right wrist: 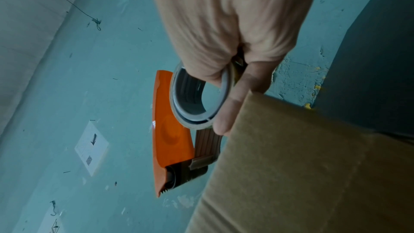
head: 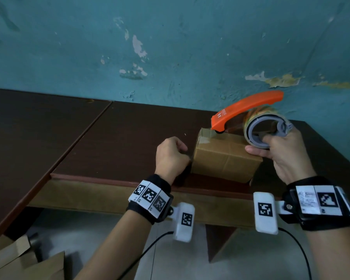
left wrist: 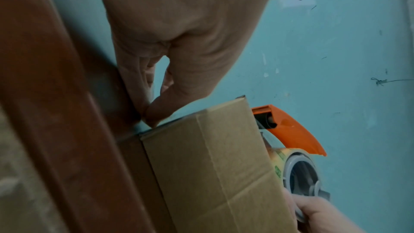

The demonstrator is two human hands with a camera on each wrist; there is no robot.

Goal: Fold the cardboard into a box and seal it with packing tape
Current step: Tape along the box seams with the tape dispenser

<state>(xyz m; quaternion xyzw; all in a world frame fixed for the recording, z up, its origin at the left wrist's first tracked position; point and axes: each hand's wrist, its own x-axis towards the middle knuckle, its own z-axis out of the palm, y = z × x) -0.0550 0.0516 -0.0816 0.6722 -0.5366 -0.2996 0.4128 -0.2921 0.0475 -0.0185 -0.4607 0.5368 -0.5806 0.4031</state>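
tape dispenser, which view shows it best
Head view: the whole tape dispenser shows, its nose on the box, gripped by the right hand. Right wrist shows its underside; left wrist shows it partly hidden behind the box.

— What can't you make out on the box?
— Its left side sits behind the left hand. Lower left, loose cardboard is cut by the frame edge.
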